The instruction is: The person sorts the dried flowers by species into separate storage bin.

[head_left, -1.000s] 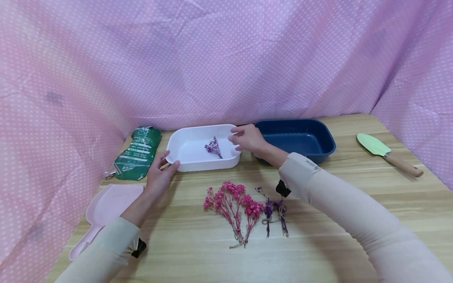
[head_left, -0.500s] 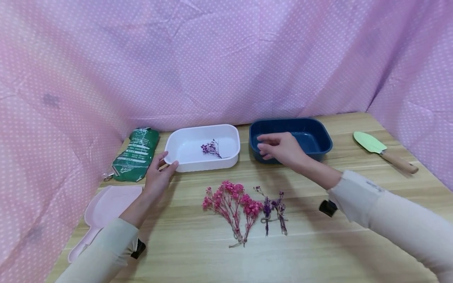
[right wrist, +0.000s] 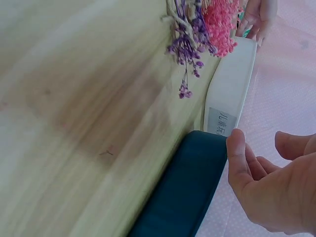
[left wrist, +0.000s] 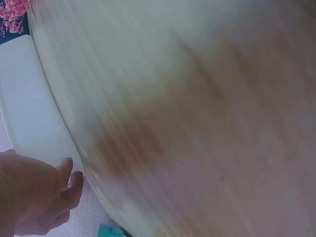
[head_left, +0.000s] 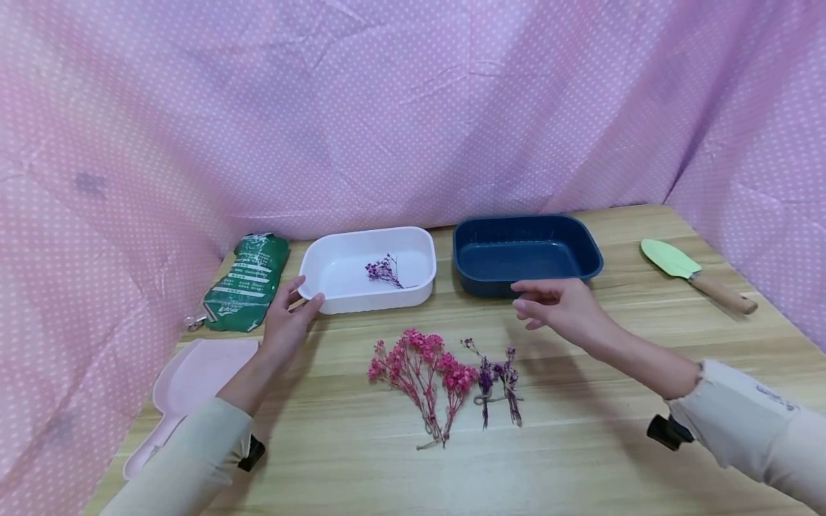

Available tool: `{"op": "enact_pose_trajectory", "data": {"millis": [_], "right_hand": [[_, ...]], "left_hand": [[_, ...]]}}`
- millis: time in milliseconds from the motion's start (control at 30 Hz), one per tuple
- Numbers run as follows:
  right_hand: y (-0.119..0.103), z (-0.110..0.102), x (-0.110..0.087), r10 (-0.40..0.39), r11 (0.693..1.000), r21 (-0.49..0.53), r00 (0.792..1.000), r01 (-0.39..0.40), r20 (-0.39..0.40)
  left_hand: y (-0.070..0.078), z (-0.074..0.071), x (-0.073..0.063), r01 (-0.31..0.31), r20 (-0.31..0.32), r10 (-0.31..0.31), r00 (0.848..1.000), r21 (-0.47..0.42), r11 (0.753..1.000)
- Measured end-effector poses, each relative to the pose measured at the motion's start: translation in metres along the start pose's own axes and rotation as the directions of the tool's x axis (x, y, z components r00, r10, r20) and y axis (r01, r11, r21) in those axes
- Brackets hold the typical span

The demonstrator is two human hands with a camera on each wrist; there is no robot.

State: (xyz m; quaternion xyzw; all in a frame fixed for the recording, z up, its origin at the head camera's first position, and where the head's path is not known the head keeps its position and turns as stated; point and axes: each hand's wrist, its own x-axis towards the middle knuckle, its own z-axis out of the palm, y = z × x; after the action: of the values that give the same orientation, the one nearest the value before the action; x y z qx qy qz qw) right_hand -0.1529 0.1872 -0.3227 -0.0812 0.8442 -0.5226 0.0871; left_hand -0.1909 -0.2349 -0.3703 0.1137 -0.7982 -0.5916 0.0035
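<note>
My left hand touches the near left corner of a white basin, thumb and fingers spread loosely about it. A small sprig of purple dried flowers lies inside that basin. My right hand hovers over the table in front of a navy blue basin, fingers loosely bent and holding nothing. Bunches of pink dried flowers lie on the table at the centre. Just right of them lie two small bunches of purple dried flowers tied with twine.
At the left lies a green bag with pale print, and a pink dustpan-shaped scoop in front of it. A trowel with a green blade and wooden handle lies far right. A pink dotted cloth hangs behind the wooden table.
My right hand has moved from the white basin's right end across the front of the navy basin, rightward and nearer to me. The left hand has stayed at its corner.
</note>
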Motion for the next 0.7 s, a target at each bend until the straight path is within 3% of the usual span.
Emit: {"op": "enact_pose_trajectory", "data": {"millis": [433,700], "right_hand": [[0.016,0.011,-0.028,0.048,0.998,0.025,0.998,-0.049,0.037],[0.017,0.017,-0.037,0.076,0.997,-0.029,0.997,-0.075,0.031]], "left_hand": [[0.000,0.000,0.000,-0.011,0.003,0.011,1.000,-0.026,1.000],[-0.001,0.000,-0.001,-0.015,-0.010,0.014,1.000,-0.035,0.999]]}}
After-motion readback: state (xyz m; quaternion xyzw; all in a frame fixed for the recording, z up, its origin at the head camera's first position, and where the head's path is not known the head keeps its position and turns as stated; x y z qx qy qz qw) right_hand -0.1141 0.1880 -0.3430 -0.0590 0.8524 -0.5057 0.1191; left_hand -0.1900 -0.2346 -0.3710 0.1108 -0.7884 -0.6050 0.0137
